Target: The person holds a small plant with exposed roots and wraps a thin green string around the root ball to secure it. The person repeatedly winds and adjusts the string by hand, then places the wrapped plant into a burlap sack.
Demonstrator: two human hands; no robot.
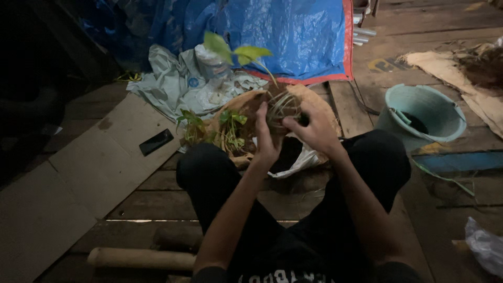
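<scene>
Both hands, left hand and right hand, grip a fibre-wrapped seedling root ball, wrapping apparently unfinished; more seedlings wait on the floor.

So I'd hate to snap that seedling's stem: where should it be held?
Hold the root ball, not the stem. It is rounded, wrapped in fibre, and fits cupped palms from both sides, as the left hand and right hand do. The thin stem leans up and left, likely fragile.
</scene>
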